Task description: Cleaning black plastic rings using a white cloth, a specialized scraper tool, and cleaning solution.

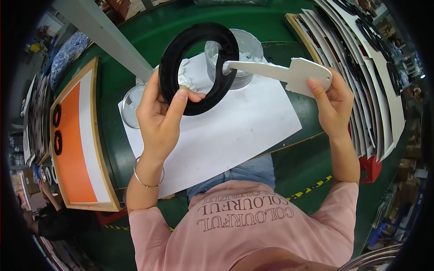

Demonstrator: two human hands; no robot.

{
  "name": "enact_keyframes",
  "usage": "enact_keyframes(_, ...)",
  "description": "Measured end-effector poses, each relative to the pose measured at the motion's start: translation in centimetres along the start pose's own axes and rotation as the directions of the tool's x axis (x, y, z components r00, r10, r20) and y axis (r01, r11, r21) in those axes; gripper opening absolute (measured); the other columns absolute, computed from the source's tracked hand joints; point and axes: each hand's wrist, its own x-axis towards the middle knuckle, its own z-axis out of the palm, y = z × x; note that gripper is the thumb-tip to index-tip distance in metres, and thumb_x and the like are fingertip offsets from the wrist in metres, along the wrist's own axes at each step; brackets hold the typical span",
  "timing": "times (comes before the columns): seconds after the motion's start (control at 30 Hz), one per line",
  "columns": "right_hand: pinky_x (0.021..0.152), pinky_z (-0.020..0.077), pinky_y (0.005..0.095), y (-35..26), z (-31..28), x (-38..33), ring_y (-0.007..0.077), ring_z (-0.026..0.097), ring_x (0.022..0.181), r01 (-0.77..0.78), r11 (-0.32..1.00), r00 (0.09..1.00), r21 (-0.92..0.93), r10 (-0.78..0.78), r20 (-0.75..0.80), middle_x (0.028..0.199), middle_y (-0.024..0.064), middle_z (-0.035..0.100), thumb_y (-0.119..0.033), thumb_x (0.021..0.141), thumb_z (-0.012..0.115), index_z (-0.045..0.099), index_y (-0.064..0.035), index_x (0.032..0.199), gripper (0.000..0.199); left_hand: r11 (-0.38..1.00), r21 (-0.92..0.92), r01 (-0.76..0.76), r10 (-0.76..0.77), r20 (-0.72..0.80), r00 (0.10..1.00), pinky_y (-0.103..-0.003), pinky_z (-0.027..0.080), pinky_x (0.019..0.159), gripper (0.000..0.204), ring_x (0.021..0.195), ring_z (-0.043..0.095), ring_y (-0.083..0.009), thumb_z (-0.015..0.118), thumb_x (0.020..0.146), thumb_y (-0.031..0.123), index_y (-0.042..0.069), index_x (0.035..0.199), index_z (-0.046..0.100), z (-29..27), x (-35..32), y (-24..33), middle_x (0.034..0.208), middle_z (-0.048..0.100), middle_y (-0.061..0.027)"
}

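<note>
My left hand (158, 119) grips a black ring (170, 65) by its lower left rim, thumb in front, and holds it tilted above the table. In my right hand (334, 101) is a flat whitish spatula (266, 70), pinched at its broad end. Its narrow tip carries a dab of white paste and meets the right side of the ring. Behind the ring stands a clear tub (248, 43) with white paste inside, partly hidden. Crumpled white tissue (185, 77) shows through the ring's opening. Under all this lies a white paper sheet (226, 131).
A round clear lid (130, 108) lies at the paper's left edge. Farther left, a wood-framed orange and white panel (74, 135) bears two black rings. A grey post (108, 38) rises at the back left. Stacked framed boards (361, 90) line the right. Another person (58, 217) is at lower left.
</note>
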Motion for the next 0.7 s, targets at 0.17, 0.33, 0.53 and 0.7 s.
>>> enact_keyframes(0.17,0.071,0.0442,0.0225,-0.2,-1.1,0.9,0.0131,0.056,0.08,0.164,0.965,0.986,-0.207,-0.152,0.073,0.089,0.009,0.059,-0.004,0.082,0.056,0.054,0.004,0.099,0.019,0.999,0.041,-0.012,0.011,0.018,1.0,-0.027,0.047,0.075,0.041,0.077,0.059,-0.0156,0.046,0.084,-0.003,-0.009,0.122,0.034,0.1,0.0,0.1,0.079,0.058,-0.0102)
enact_keyframes(0.33,0.072,0.0456,0.0248,0.3,-1.9,2.7,0.0173,0.058,0.08,0.374,0.904,0.905,-0.205,-0.308,0.292,0.088,0.0119,0.061,0.003,0.082,0.049,0.058,0.0011,0.094,0.015,0.989,0.145,0.014,-0.02,0.046,0.999,-0.026,0.047,0.073,0.041,0.078,0.06,-0.0145,0.049,0.083,-0.001,-0.007,0.122,0.036,0.2,-0.1,0.5,0.081,0.059,-0.0095)
enact_keyframes(0.53,0.074,0.0451,0.0255,2.2,-2.8,3.5,0.0157,0.057,0.082,0.17,0.983,0.965,-0.067,-0.153,0.214,0.087,0.01,0.061,0.0,0.082,0.052,0.058,0.0015,0.094,0.014,0.985,0.171,-0.006,0.003,0.017,1.0,-0.025,0.047,0.073,0.04,0.077,0.06,-0.0149,0.049,0.083,0.0,-0.007,0.121,0.037,-0.1,-0.2,0.3,0.083,0.059,-0.01)
enact_keyframes(0.7,0.074,0.0448,0.0232,4.8,-3.0,4.2,0.0134,0.057,0.083,0.057,0.995,0.998,0.084,-0.055,-0.029,0.088,0.0074,0.061,-0.007,0.082,0.056,0.057,0.001,0.095,0.015,0.993,0.109,0.043,-0.034,-0.077,0.996,-0.026,0.047,0.073,0.037,0.075,0.06,-0.0161,0.047,0.085,0.001,-0.008,0.12,0.037,-1.4,-0.2,0.6,0.079,0.059,-0.0105)
